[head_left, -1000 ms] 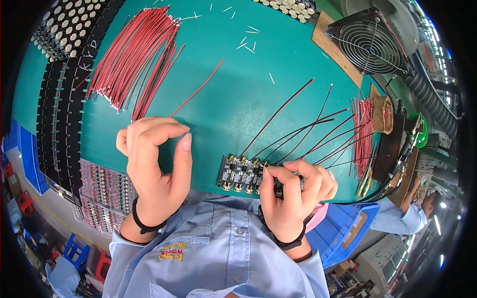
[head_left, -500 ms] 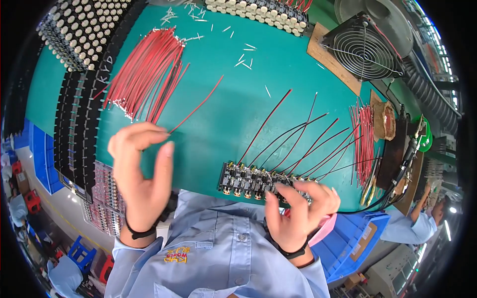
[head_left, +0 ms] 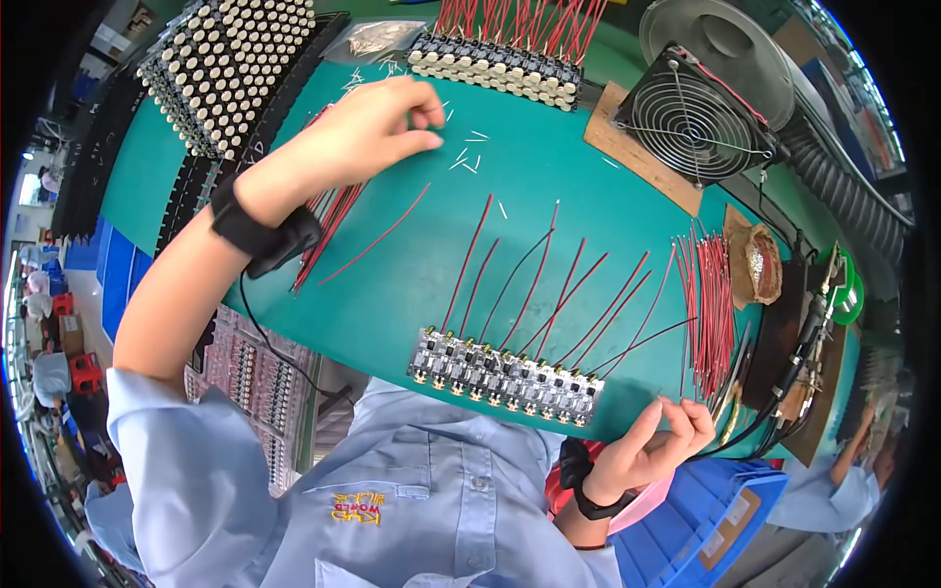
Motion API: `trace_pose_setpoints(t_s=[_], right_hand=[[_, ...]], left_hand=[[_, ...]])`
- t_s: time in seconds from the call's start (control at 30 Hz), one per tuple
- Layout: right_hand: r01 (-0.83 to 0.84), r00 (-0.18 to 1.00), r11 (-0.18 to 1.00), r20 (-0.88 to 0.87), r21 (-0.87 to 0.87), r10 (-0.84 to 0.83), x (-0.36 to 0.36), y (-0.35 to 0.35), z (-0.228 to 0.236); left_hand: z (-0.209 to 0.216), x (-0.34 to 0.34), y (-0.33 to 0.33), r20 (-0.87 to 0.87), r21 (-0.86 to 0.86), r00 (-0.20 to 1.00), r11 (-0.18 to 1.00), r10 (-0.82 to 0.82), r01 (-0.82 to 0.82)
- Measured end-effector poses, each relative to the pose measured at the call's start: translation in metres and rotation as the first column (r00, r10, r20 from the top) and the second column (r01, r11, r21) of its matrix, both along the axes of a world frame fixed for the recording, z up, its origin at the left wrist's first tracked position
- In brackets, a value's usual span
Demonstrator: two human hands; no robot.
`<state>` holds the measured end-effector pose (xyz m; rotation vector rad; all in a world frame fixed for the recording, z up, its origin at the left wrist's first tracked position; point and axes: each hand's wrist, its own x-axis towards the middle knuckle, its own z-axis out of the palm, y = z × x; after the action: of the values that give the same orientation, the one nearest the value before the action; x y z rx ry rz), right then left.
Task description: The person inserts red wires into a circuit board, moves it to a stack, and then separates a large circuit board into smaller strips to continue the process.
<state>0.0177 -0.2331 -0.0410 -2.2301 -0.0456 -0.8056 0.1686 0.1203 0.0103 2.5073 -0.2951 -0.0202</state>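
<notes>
The left hand (head_left: 377, 122) is stretched out over the far part of the green table (head_left: 564, 186), its thumb and curled fingers held apart with nothing seen in the gap; whether it touches the table is hard to tell. Small white pins (head_left: 470, 159) lie scattered beside and beyond its fingertips, with a clear bag (head_left: 377, 37) of pale pieces farther off. Under and just below that hand, partly hidden by the wrist, is a bundle of red wires (head_left: 333, 230), with a loose red wire (head_left: 378, 247) lying to its right. The right hand (head_left: 649, 453) is at the near edge, fingers bent with a narrow spacing, and whether the tips pinch anything cannot be told. Just left of it, and apart from its fingers, lies a strip of circuit boards (head_left: 505, 377), with red and black wires (head_left: 467, 262) running from its far side toward the left hand's side of the table. Beyond the right hand lies another bundle of wires (head_left: 708, 314), and farther out stands a fan (head_left: 694, 132). Past the left hand's fingertips sits a row of wired boards (head_left: 495, 71); below the right wrist is a blue bin (head_left: 701, 510).
</notes>
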Motion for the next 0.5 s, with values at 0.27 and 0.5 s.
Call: trace_pose_setpoints(t_s=[0.27,0.5], right_hand=[[0.040,0.998,0.998,0.047,-0.049,-0.037,0.000,-0.006,-0.015],[0.049,0.998,0.992,0.038,-0.117,-0.045,0.000,-0.005,-0.012]], left_hand=[[-0.015,0.032,-0.024,-0.037,-0.002,0.996,0.996,-0.086,0.086],[-0.025,0.036,-0.022,-0.014,0.103,0.993,0.988,-0.116,0.117]])
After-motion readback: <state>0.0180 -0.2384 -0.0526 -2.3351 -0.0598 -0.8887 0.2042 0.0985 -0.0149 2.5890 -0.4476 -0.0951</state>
